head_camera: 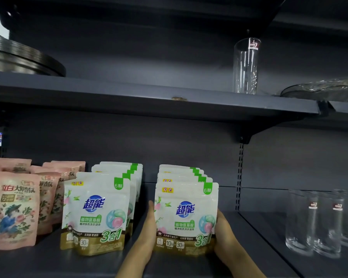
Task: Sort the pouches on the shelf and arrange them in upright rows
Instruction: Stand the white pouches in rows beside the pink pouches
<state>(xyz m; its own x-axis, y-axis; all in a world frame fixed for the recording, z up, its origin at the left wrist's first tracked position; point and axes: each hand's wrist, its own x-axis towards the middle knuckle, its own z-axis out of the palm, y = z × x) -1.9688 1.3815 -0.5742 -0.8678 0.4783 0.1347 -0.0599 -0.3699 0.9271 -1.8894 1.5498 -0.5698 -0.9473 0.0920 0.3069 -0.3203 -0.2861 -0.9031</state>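
Pouches, white-and-green: front pouch [186, 217] of upright row stands on lower shelf [169, 265], pressed between left hand [147, 235] and right hand [224, 237], fingers straight along its sides. 2nd white row [96, 211] just left of left hand; pink pouches [14, 209] farther left. Glass tumblers [317, 221] well right of right hand.
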